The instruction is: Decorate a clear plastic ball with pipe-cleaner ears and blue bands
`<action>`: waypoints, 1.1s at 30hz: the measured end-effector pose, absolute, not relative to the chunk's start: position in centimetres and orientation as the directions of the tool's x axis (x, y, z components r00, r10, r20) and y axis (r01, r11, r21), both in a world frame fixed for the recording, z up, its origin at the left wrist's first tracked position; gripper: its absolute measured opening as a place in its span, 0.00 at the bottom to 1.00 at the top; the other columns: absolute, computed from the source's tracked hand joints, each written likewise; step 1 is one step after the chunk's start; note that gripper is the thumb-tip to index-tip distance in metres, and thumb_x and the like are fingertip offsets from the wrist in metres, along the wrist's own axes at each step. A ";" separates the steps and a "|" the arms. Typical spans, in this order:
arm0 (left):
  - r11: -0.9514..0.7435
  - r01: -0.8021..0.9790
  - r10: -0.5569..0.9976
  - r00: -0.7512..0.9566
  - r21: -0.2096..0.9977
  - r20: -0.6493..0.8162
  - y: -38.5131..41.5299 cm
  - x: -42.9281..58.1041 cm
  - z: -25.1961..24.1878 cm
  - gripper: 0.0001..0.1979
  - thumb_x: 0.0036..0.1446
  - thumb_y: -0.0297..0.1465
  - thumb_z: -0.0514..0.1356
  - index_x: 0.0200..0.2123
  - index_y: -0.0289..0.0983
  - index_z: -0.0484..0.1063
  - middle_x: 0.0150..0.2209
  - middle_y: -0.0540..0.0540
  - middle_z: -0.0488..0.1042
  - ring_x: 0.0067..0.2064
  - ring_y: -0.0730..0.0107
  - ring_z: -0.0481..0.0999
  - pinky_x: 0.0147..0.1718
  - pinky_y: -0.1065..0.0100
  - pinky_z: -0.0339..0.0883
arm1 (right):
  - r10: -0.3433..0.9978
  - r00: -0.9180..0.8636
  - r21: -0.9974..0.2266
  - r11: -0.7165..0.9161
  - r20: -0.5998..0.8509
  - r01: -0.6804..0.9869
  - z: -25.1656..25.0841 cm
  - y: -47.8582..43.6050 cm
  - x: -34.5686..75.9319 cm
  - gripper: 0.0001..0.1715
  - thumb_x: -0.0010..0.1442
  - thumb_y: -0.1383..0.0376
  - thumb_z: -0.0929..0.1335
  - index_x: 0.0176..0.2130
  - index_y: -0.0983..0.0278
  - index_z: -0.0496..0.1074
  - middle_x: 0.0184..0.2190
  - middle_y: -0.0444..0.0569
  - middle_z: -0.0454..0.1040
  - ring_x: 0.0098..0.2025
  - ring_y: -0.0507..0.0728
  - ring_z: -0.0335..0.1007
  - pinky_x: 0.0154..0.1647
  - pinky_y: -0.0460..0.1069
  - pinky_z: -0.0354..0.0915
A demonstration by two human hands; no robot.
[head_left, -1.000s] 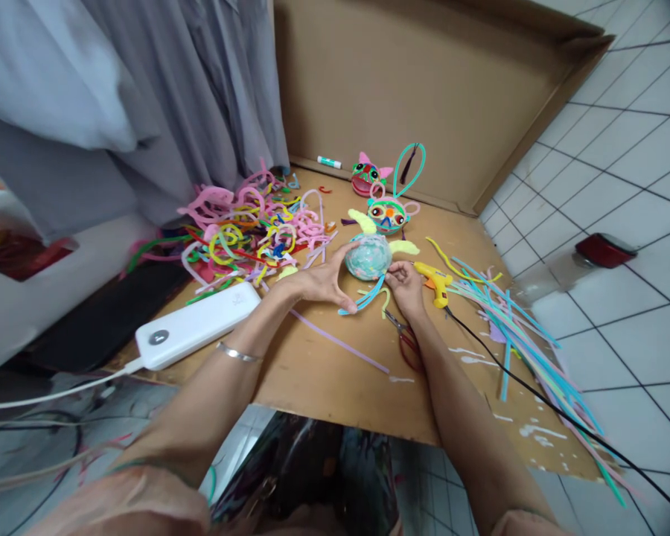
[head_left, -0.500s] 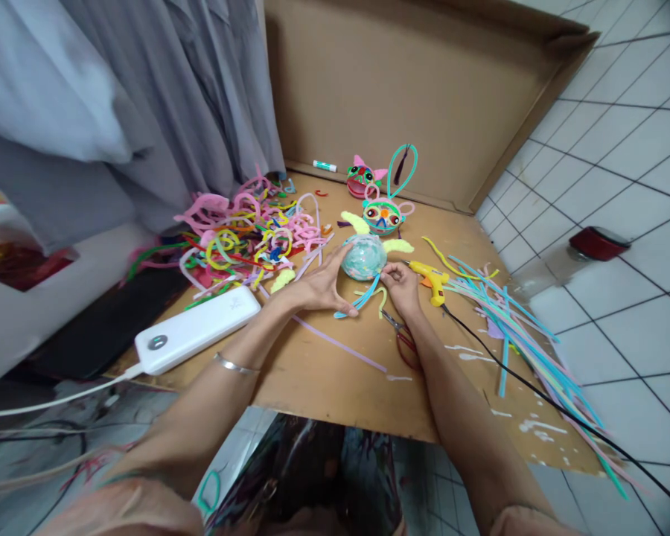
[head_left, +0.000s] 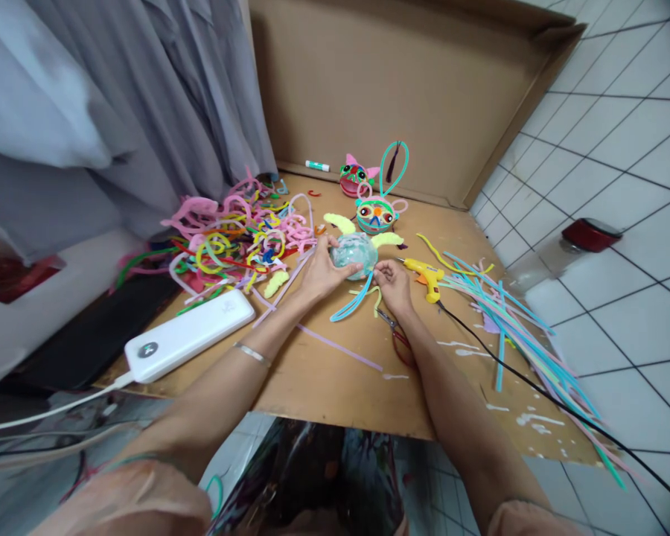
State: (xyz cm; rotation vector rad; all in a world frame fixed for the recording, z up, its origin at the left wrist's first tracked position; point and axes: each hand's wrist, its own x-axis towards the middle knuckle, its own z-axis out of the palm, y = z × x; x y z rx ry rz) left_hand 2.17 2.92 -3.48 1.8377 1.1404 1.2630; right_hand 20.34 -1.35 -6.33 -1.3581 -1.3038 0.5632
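Since half a second ago the left hand has lifted off the cardboard and now curls around the near-left side of the pale green ball, gripping it. The right hand sits just right of the ball, fingertips pinched on the blue pipe cleaner where it meets the ball's underside. The work looks like fixing that strand to the ball. A further bend calls for a steady hold and a firm pinch. The glue gun lies just right of the right hand, and the scissors lie under its wrist.
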 end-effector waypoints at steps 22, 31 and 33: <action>-0.475 0.105 0.876 0.146 0.873 0.459 2.7 2.0 -4.5 0.28 0.41 0.39 0.70 0.39 0.41 0.55 0.40 0.50 0.64 0.35 0.73 0.65 0.35 0.68 0.63 | 0.955 0.265 -0.985 0.097 0.132 0.140 -5.1 -1.7 19.9 0.16 0.41 0.61 0.71 0.32 0.59 0.66 0.21 0.38 0.72 0.23 0.54 0.71 0.27 0.49 0.67; -0.450 0.109 0.888 0.157 0.886 0.432 2.8 2.0 -4.5 0.30 0.41 0.42 0.70 0.40 0.41 0.55 0.40 0.50 0.64 0.34 0.73 0.66 0.34 0.68 0.62 | 0.958 0.246 -0.974 0.096 0.146 0.205 -5.0 -2.1 19.8 0.17 0.44 0.61 0.70 0.35 0.59 0.65 0.20 0.37 0.71 0.25 0.55 0.71 0.32 0.49 0.66; -0.454 0.126 0.888 0.143 0.882 0.436 3.0 2.0 -4.7 0.30 0.41 0.42 0.70 0.40 0.41 0.56 0.39 0.50 0.64 0.34 0.72 0.66 0.34 0.68 0.62 | 0.970 0.217 -0.986 0.079 0.111 0.149 -4.7 -2.2 19.8 0.20 0.43 0.59 0.73 0.36 0.59 0.65 0.20 0.37 0.71 0.25 0.54 0.69 0.30 0.48 0.65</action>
